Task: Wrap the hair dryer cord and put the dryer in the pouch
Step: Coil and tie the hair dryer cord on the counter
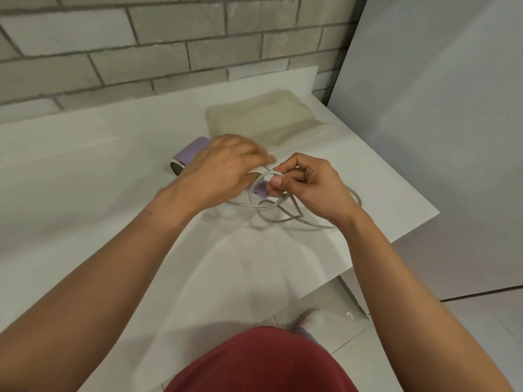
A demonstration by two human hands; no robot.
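Note:
A lilac hair dryer (189,154) lies on the white table (85,171), its dark nozzle end pointing left. My left hand (223,168) covers its middle and is blurred; what its fingers hold is hidden. The dryer's handle end (260,190) shows between my hands. My right hand (305,185) pinches the grey cord (271,219) in a loop over the handle end. More cord lies in loose loops on the table below and right of that hand. A flat beige pouch (266,114) lies behind my hands, toward the wall.
A grey brick wall (141,46) runs along the table's far side. A white panel (438,108) stands at the right. The table's right edge (396,239) drops to a tiled floor (481,321). My red shirt (263,363) fills the bottom.

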